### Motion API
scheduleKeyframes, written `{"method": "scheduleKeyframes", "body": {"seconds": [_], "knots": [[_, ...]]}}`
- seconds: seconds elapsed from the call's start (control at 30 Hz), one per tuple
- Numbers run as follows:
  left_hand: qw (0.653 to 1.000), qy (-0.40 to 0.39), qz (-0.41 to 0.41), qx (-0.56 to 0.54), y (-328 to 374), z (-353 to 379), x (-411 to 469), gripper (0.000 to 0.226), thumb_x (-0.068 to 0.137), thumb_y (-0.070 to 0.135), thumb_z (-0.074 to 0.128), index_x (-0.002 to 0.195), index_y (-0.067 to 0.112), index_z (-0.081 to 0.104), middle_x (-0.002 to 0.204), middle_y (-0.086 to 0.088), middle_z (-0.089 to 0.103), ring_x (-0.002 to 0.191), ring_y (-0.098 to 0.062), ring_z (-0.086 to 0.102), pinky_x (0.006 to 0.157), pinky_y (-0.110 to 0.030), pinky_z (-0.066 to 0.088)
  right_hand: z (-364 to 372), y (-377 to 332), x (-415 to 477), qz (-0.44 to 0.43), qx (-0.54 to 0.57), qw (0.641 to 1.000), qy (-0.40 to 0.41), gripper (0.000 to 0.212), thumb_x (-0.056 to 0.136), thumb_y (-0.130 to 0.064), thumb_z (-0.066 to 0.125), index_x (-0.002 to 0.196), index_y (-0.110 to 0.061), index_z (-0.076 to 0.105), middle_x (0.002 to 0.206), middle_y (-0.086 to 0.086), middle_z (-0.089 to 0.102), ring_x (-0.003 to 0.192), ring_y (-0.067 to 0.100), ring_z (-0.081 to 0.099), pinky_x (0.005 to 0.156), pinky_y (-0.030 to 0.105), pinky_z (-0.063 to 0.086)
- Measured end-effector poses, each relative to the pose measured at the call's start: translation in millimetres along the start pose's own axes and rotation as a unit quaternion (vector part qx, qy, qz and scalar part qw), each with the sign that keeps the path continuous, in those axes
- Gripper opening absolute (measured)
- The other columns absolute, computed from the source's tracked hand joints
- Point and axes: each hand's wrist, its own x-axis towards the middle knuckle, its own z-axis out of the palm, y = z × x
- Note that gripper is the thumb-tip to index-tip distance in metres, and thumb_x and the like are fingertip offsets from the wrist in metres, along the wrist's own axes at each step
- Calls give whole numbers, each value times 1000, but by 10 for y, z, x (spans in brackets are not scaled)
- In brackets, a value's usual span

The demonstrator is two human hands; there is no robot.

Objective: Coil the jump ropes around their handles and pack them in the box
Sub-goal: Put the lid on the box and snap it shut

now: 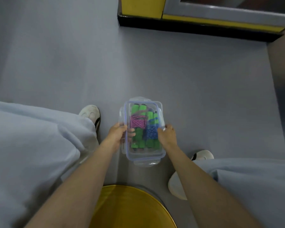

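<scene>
The clear rectangular plastic box with the blue-edged lid is sitting on the grey floor between our feet, its long axis running from near to far. Inside, the pink-corded jump rope is lying to the left and the blue-corded jump rope to the right, both coiled on green handles. We are gripping the long sides: our left hand is curling round the left wall, our right hand clasping the right, equally near. We judge the side latches come next. The yellow round stool sits nearest us.
</scene>
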Motion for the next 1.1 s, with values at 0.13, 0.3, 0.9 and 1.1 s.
{"method": "scheduleKeyframes", "body": {"seconds": [0.13, 0.3, 0.9, 1.1], "knots": [[1000, -11, -11, -8, 7, 56, 137, 22, 101, 7, 37, 114, 10, 54, 84, -9, 68, 57, -14, 68, 48, -23, 53, 20, -97, 206, 55, 97, 993, 23, 55, 97, -27, 48, 143, -2, 29, 137, 19, 46, 120, 34, 50, 98, 41, 43], [995, 67, -12, 74, 34, 106, 352, 7, 95, 12, 51, 91, 10, 56, 84, -11, 65, 69, -21, 62, 64, -34, 56, 25, -131, 421, 78, 58, 995, 6, 61, 95, -39, 50, 143, -5, 32, 139, 16, 46, 123, 33, 49, 100, 42, 43], [941, 140, 165, 261, 534, 313, 891, 29, 94, 14, 50, 120, 12, 64, 97, -4, 62, 83, -19, 55, 64, -23, 43, -114, -561, 1148, -59, 88, 994, 3, 33, 95, -14, 50, 126, -10, 61, 117, 9, 65, 87, 12, 58, 66, 12, 43], [934, 169, 167, 268, 496, 381, 1006, 27, 94, 15, 49, 112, 16, 70, 80, 0, 62, 72, -14, 51, 61, -24, 37, -77, -419, 1128, -56, 42, 996, 58, 27, 93, -19, 55, 116, -17, 68, 113, 2, 69, 95, 21, 65, 81, 35, 55]]}}
